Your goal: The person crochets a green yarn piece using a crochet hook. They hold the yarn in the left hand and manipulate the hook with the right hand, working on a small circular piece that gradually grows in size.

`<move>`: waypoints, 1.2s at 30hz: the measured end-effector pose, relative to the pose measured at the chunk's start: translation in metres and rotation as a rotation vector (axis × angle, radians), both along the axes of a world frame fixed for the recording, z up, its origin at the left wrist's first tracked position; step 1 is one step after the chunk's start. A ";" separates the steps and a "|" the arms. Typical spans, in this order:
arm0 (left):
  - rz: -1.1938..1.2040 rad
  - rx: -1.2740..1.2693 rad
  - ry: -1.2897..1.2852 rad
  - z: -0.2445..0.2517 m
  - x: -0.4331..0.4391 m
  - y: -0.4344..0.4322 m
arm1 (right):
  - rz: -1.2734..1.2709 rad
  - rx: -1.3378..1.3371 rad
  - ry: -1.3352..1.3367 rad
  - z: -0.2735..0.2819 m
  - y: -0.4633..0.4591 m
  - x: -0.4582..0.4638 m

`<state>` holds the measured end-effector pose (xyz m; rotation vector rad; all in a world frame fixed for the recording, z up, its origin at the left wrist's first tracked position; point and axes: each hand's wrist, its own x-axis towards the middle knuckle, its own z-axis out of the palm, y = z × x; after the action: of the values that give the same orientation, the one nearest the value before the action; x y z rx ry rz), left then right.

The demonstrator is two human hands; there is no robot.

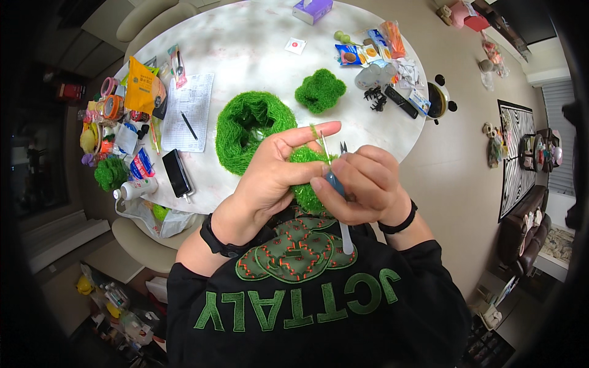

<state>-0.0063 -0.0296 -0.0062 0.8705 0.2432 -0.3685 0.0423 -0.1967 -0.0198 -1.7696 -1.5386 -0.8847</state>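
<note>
My left hand [274, 168] grips a fuzzy green crocheted piece [308, 195], with a strand of green yarn running up over its raised index finger. In my right hand [366, 184] is a crochet hook [335, 184] with a blue grip and a pale handle end; its metal tip points up beside the left index finger, at the edge of the piece. Beyond the left hand lies a large ring-shaped skein of green yarn [225, 138]. A finished-looking green crocheted shape [320, 90] rests farther back. Small scissors [343, 147] show partly behind the right hand.
On the round marble-look table [257, 46], a written sheet [184, 129] with a pen [189, 125], a phone [176, 173] and a white bottle [139, 188] lie left. Snack packets [352, 55], a black remote [401, 102] and black claw clips [376, 98] lie right. A tissue box [313, 11] stands at the far edge.
</note>
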 end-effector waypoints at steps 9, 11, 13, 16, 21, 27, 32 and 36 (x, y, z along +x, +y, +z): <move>0.005 0.243 -0.137 0.007 0.004 0.009 | 0.251 0.352 0.934 0.005 -0.005 0.001; 0.026 0.272 -0.162 0.007 0.003 0.007 | 0.325 0.528 1.279 0.004 -0.001 0.000; 0.047 0.292 -0.170 0.007 0.001 0.004 | 0.275 0.529 1.363 0.003 0.002 -0.001; 0.075 0.259 -0.179 0.005 -0.002 0.000 | 0.122 0.305 0.893 0.002 -0.001 0.002; 0.000 0.129 -0.088 0.004 0.000 0.000 | 0.077 0.057 0.295 0.000 -0.005 0.004; -0.030 0.084 -0.084 0.010 0.001 0.005 | 0.354 0.450 0.995 -0.005 0.004 0.003; -0.109 0.141 -0.207 0.009 0.006 0.010 | 0.463 0.492 1.397 -0.002 -0.005 0.009; -0.174 0.169 -0.241 0.007 0.007 0.014 | 0.669 0.565 1.681 -0.001 -0.007 0.015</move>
<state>0.0011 -0.0155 0.0012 1.0968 -0.0256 -0.4044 0.0569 -0.2039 -0.0211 -0.8189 -0.4748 0.4946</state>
